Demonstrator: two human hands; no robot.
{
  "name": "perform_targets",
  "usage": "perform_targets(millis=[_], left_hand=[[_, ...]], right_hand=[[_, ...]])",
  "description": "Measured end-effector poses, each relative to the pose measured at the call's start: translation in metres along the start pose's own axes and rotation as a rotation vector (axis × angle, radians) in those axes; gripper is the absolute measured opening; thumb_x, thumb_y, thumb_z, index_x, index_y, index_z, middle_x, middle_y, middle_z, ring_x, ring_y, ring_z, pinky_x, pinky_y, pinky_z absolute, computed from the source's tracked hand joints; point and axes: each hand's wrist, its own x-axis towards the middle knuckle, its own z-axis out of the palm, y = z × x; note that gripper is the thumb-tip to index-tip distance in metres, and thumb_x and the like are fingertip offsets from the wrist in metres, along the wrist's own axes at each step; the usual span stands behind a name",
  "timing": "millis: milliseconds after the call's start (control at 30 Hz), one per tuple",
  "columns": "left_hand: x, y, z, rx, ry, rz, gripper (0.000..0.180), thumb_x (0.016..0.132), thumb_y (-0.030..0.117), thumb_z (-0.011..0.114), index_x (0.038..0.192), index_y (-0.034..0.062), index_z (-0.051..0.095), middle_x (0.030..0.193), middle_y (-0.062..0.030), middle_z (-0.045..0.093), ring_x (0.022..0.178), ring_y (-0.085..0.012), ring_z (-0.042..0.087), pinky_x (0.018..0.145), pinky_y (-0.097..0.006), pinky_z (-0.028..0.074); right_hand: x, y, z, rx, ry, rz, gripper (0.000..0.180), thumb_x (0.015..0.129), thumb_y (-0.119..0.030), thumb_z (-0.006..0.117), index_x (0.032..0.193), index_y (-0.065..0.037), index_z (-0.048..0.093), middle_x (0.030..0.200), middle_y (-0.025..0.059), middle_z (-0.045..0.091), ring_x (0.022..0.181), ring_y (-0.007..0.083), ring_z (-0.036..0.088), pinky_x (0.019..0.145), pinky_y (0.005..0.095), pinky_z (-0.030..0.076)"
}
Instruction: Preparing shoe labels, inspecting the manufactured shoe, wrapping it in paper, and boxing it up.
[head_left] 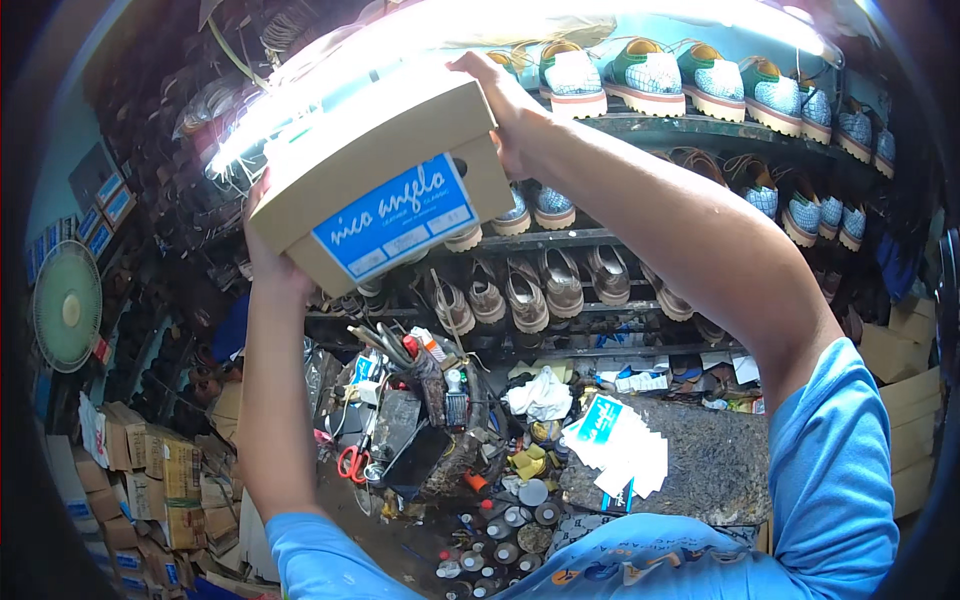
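Hands grip a tan cardboard shoebox [375,165] raised overhead, in front of the shoe shelves [640,240]. The left hand [262,255] clamps the lower left corner of the box; the right hand [505,105] clamps its upper right corner, fingers wrapped over the lid edge. The box is tilted, with its blue end label [395,218] facing the camera. Below, the cluttered desk [700,460] carries red-handled scissors [352,462], a stack of white cards [625,455], a crumpled white cloth [540,392] and small round tins [505,530]. Rows of green-and-white shoes [650,75] sit on the top shelf. A fan [65,305] stands at far left, above stacked cartons [150,465].
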Motion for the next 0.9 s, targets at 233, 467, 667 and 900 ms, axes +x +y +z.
perform_targets(millis=[233, 467, 667, 900], left_hand=[[0.021, -0.016, 0.004, 0.030, -0.068, 0.049, 0.053, 0.102, 0.046, 0.047, 0.133, 0.0030, 0.051, 0.123, -0.0115, 0.062, 0.111, -0.0239, 0.062, 0.093, -0.038, 0.052], [0.038, -0.020, -0.012, 0.001, -0.174, 0.040, 0.052, 0.101, 0.045, 0.049, 0.128, 0.0022, 0.055, 0.112, -0.0095, 0.066, 0.108, -0.0219, 0.063, 0.093, -0.038, 0.051], [0.055, -0.012, -0.051, 0.075, 0.097, 0.107, 0.046, 0.102, 0.038, 0.050, 0.130, 0.0016, 0.054, 0.112, -0.0110, 0.065, 0.105, -0.0220, 0.064, 0.093, -0.037, 0.051], [-0.049, -0.025, 0.084, 2.013, -0.222, 0.872, 0.129, 0.049, 0.050, 0.091, 0.157, 0.0206, 0.026, 0.156, -0.0301, 0.021, 0.146, -0.0481, 0.019, 0.116, -0.063, 0.020]], right_hand=[[0.077, 0.007, -0.042, 0.038, 0.107, -0.142, 0.091, 0.079, -0.076, 0.049, 0.144, -0.012, 0.045, 0.140, 0.0159, 0.053, 0.119, 0.0331, 0.054, 0.090, 0.0613, 0.039], [0.048, 0.000, -0.040, 0.082, 0.079, -0.001, 0.067, 0.082, -0.066, 0.053, 0.124, -0.014, 0.057, 0.120, 0.0122, 0.061, 0.109, 0.0259, 0.059, 0.085, 0.0624, 0.042], [0.066, 0.012, -0.016, 0.104, 0.291, 0.034, 0.063, 0.085, -0.075, 0.045, 0.098, -0.015, 0.061, 0.076, -0.0004, 0.049, 0.063, 0.0122, 0.045, 0.060, 0.0436, 0.038], [0.093, 0.008, -0.059, 0.047, 0.220, -0.159, 0.078, 0.086, -0.084, 0.032, 0.093, -0.013, 0.064, 0.048, -0.0014, 0.046, 0.044, 0.0108, 0.045, 0.056, 0.0338, 0.046]])
